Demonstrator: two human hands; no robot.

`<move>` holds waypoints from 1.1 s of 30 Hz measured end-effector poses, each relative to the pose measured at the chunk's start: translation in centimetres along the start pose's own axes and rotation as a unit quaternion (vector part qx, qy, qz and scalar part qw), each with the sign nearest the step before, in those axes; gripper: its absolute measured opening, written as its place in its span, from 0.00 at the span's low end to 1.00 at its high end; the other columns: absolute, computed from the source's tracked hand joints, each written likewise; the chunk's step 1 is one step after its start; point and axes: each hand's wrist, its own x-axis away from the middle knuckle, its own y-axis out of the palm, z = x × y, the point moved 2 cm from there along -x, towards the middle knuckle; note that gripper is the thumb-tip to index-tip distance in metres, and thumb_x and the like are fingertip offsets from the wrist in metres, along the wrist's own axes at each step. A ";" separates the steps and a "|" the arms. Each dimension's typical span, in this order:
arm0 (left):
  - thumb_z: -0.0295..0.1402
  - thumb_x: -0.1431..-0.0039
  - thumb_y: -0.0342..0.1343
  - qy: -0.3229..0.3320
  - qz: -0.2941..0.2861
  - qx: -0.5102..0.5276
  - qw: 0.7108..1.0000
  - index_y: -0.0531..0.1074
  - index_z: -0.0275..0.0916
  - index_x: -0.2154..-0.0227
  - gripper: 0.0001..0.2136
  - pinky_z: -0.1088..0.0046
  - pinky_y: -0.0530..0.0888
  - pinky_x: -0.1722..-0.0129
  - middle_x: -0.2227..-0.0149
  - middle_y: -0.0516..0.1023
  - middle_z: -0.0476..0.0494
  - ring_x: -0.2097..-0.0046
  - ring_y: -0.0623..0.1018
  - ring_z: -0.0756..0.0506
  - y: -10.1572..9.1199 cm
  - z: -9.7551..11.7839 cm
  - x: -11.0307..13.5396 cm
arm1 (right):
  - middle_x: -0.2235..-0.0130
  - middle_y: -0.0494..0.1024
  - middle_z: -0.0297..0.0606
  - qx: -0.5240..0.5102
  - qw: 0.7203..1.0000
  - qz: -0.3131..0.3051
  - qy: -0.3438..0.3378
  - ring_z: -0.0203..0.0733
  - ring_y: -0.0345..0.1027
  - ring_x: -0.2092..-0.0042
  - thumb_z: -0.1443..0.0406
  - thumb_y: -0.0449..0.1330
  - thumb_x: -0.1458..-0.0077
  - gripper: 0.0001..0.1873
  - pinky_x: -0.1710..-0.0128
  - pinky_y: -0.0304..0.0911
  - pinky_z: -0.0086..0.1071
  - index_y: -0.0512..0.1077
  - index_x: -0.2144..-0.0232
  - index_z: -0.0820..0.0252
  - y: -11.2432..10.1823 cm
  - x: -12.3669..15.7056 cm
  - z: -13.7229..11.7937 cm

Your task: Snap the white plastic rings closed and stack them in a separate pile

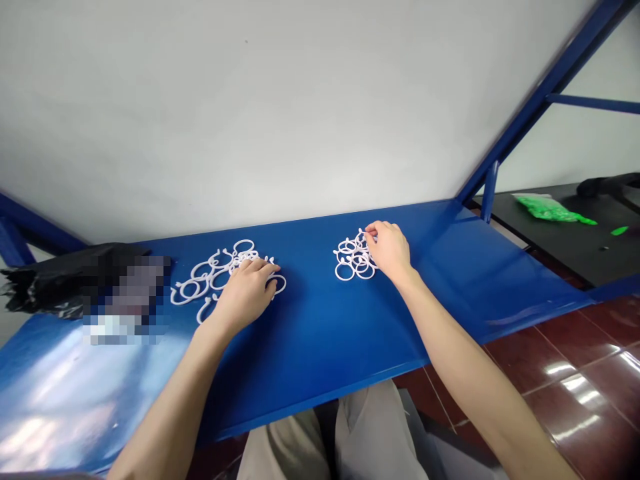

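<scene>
Two groups of white plastic curtain rings lie on a blue tabletop point(320, 333). The larger, loosely scattered pile point(203, 272) is on the left, its rings overlapping, some with a gap and a small knob at the end. My left hand point(249, 288) rests palm down over this pile's right side, fingers bent and apart, covering several rings. A tighter cluster of rings point(354, 259) lies right of centre. At its upper right edge is my right hand point(391, 248), thumb and forefinger pinched at a white ring whose far side is hidden by the hand.
A crumpled black plastic bag point(55, 277) lies at the left, beside a blurred-out patch. A pale wall stands behind the table. Blue frame bars point(535, 107) slope up at the right. Beyond them, a dark table point(575, 233) holds a bag of bright green pieces point(547, 208).
</scene>
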 end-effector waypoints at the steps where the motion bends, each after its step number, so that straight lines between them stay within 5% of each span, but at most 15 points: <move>1: 0.31 0.36 0.47 0.000 -0.001 0.000 1.000 0.78 0.37 0.51 0.17 0.54 0.73 0.47 0.53 0.80 0.36 0.50 0.76 0.34 0.2 -0.1 0.0 | 0.59 0.81 0.44 0.007 1.000 -0.002 -0.003 0.54 0.70 0.54 0.66 0.59 0.36 0.09 0.55 0.67 0.43 0.78 0.58 0.60 0.2 0.0 0.0; 9: 0.32 0.36 0.49 -0.015 0.031 0.052 0.998 0.74 0.39 0.54 0.12 0.55 0.72 0.49 0.61 0.81 0.40 0.53 0.76 0.36 0.2 0.1 -0.3 | 0.58 0.80 0.47 -0.005 0.998 0.054 -0.037 0.57 0.67 0.52 0.63 0.57 0.35 0.12 0.51 0.66 0.48 0.79 0.58 0.61 -0.2 0.2 -0.5; 15: 0.32 0.37 0.51 -0.015 0.062 0.110 0.992 0.73 0.39 0.59 0.08 0.57 0.72 0.50 0.60 0.82 0.40 0.52 0.76 0.36 -0.6 1.1 -0.5 | 0.59 0.80 0.43 -0.104 0.983 0.058 -0.137 0.53 0.67 0.52 0.63 0.58 0.34 0.09 0.51 0.68 0.47 0.79 0.59 0.58 -0.8 1.9 -3.7; 20: 0.31 0.38 0.53 -0.014 0.071 0.134 0.988 0.74 0.38 0.55 0.11 0.61 0.72 0.53 0.63 0.81 0.42 0.55 0.76 0.39 -1.0 1.9 -0.3 | 0.51 0.78 0.40 -0.235 0.927 -0.114 -0.269 0.44 0.72 0.55 0.62 0.58 0.33 0.12 0.53 0.71 0.40 0.75 0.49 0.55 -0.4 5.3 -7.7; 24: 0.31 0.37 0.52 0.010 0.027 0.129 0.991 0.75 0.39 0.58 0.09 0.61 0.72 0.54 0.64 0.81 0.43 0.57 0.76 0.39 -0.5 2.2 -0.1 | 0.43 0.73 0.42 -0.220 0.872 -0.250 -0.358 0.46 0.71 0.49 0.63 0.62 0.36 0.16 0.48 0.70 0.42 0.74 0.46 0.56 0.6 7.3 -9.8; 28: 0.34 0.35 0.51 0.029 -0.010 0.113 0.993 0.76 0.40 0.60 0.09 0.59 0.72 0.56 0.63 0.81 0.42 0.58 0.75 0.39 0.1 2.3 0.0 | 0.53 0.78 0.42 -0.208 0.862 -0.275 -0.372 0.48 0.69 0.50 0.65 0.62 0.35 0.07 0.48 0.69 0.43 0.77 0.56 0.59 1.7 7.4 -9.9; 33: 0.30 0.33 0.45 0.065 0.046 0.140 0.987 0.77 0.41 0.55 0.15 0.58 0.72 0.51 0.55 0.81 0.42 0.55 0.75 0.40 -1.0 3.1 0.2 | 0.57 0.77 0.39 -0.328 0.876 -0.223 -0.276 0.41 0.72 0.56 0.65 0.59 0.33 0.06 0.53 0.69 0.35 0.76 0.58 0.57 1.3 6.7 -9.5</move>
